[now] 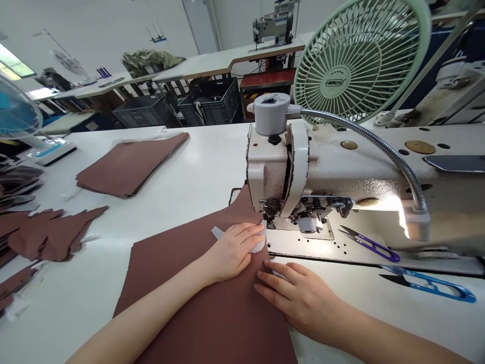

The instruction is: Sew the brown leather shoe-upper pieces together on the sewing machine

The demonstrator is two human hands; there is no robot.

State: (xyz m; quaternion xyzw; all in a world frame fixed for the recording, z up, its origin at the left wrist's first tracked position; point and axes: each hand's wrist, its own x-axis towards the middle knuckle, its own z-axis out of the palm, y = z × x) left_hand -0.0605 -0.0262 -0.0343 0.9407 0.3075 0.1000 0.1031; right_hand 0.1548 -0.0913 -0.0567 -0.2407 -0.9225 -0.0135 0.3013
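A large brown fabric panel (pixel 166 258) lies under the sewing machine (pixel 267 162) and spreads toward me. My left hand (pixel 233 251) rests flat on a small white scalloped piece (pixel 259 246) on top of the panel, its fingertips just left of the presser foot area. A pale strip (pixel 217 232) pokes out beyond that hand. My right hand (pixel 299 298) lies with fingers apart on the panel's right edge, over a bit of something pale. Beneath the machine head, the needle is hard to make out.
Purple thread snips (pixel 373 246) and blue thread snips (pixel 435 287) lie at right. Stacked brown panels (pixel 129 164) sit at the back left, with smaller brown pieces (pixel 56 235) nearer. A green fan (pixel 356 65) and grey crates (pixel 212 101) stand behind.
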